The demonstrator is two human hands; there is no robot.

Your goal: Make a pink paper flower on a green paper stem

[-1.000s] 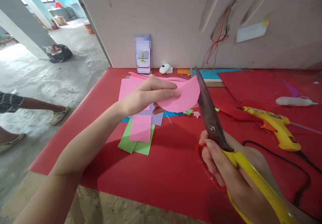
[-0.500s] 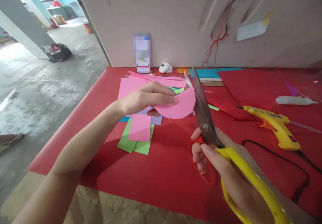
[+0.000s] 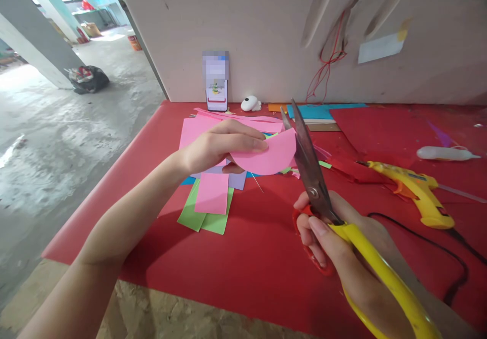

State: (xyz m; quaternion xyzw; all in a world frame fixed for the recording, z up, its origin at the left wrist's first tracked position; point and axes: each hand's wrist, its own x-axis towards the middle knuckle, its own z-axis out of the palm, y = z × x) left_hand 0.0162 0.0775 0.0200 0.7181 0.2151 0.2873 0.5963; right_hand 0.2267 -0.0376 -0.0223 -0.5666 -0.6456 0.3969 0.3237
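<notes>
My left hand (image 3: 220,145) pinches a rounded piece of pink paper (image 3: 272,154) and holds it above the red table (image 3: 236,258). My right hand (image 3: 338,258) grips the red and yellow handles of a large pair of scissors (image 3: 310,169). The blades are slightly parted, and they meet the right edge of the pink piece.
Pink, green, purple and blue paper sheets (image 3: 211,197) lie under my left hand. A yellow glue gun (image 3: 416,192) with a black cord lies at the right, beside a white tube (image 3: 445,153). A phone (image 3: 215,88) leans on the back board. Paper scraps lie near the blades.
The person walking on the floor at the left has left the view. The blades opened, and scissors and pink piece shifted slightly left and down, then back up.
</notes>
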